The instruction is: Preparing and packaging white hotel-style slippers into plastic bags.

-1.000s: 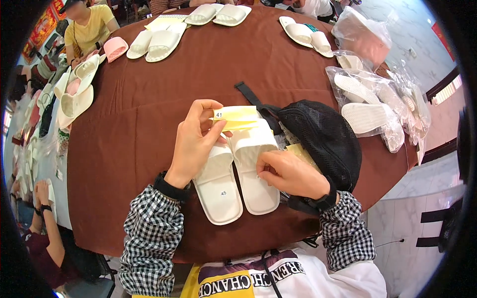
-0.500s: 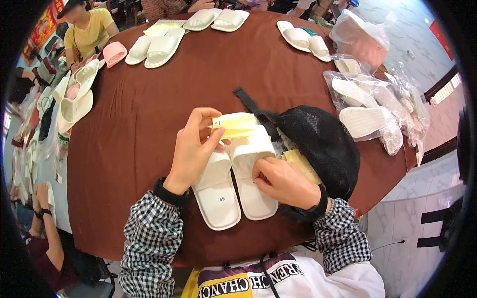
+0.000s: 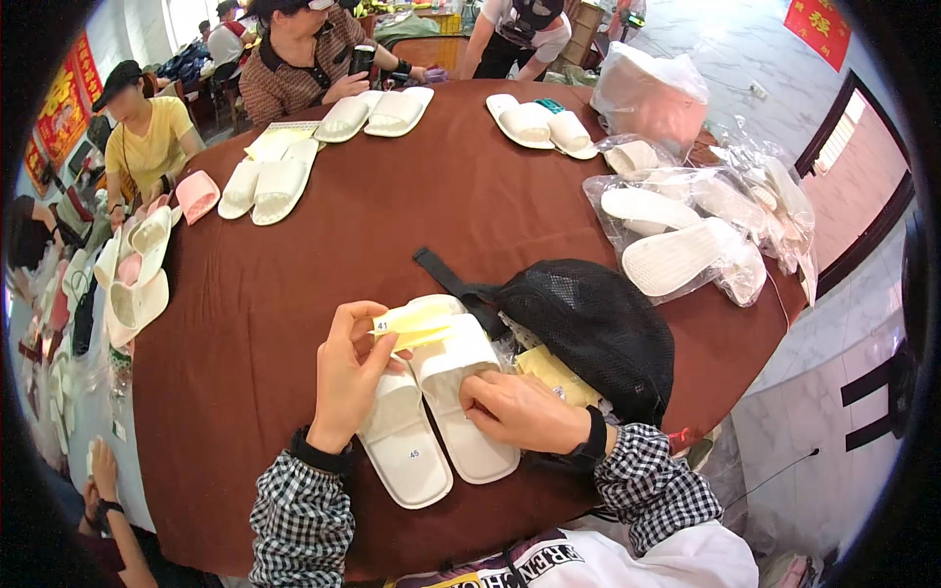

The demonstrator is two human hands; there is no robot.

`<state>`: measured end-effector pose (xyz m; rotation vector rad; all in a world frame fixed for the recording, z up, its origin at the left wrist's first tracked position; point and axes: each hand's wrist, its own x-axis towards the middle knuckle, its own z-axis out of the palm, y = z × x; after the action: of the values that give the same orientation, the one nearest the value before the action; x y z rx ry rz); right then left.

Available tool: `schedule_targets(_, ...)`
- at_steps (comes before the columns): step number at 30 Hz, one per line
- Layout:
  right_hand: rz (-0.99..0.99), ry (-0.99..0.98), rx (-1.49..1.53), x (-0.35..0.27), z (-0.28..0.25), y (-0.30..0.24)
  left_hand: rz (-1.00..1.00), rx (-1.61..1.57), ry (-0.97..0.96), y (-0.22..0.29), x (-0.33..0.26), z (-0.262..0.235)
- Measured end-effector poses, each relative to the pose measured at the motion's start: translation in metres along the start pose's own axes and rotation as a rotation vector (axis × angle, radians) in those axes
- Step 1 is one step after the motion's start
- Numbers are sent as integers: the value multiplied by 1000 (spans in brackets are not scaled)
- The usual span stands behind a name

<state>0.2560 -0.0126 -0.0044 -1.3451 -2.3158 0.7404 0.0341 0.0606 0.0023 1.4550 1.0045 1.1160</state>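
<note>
A pair of white slippers [image 3: 404, 446] lies side by side in front of me, open heels toward me. The left slipper bears a small printed sticker [image 3: 414, 454] on its footbed. My left hand [image 3: 345, 377] pinches a folded yellow strip of label backing paper [image 3: 417, 325], with a small printed label at its end, above the slippers' toe straps. My right hand [image 3: 524, 410] is closed, fingertips at the right slipper's footbed just below the strap. Whatever its fingers hold, if anything, is hidden. Beside it lie another yellow paper [image 3: 557, 374] and a black mesh bag [image 3: 593, 333] with a strap.
A brown cloth [image 3: 392, 216] covers the round table. White slippers [image 3: 279, 186] and a pink one [image 3: 197, 196] lie around its far edge. Bagged slippers [image 3: 676, 257] lie at the right, behind them a clear bag with something pink [image 3: 657, 103]. Several people are around the table.
My view has tilted up, so the table sits lower in the picture and more of the people beyond shows. My right fingertips have shifted slightly toward the strap; my left hand still holds the yellow strip.
</note>
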Motion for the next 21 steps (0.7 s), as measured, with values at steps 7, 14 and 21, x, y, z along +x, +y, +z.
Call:
schedule_targets(7,-24,63,-18,-4,12,-5,-25,14,12,1,-5,-2)
schedule_targets(14,-40,96,-209,-6,18,-5,-19,22,-1,6,-2,-1)
schedule_targets(21,-189,30,-462,-28,14,-15,-15,-33,2,-3,-1,-2)
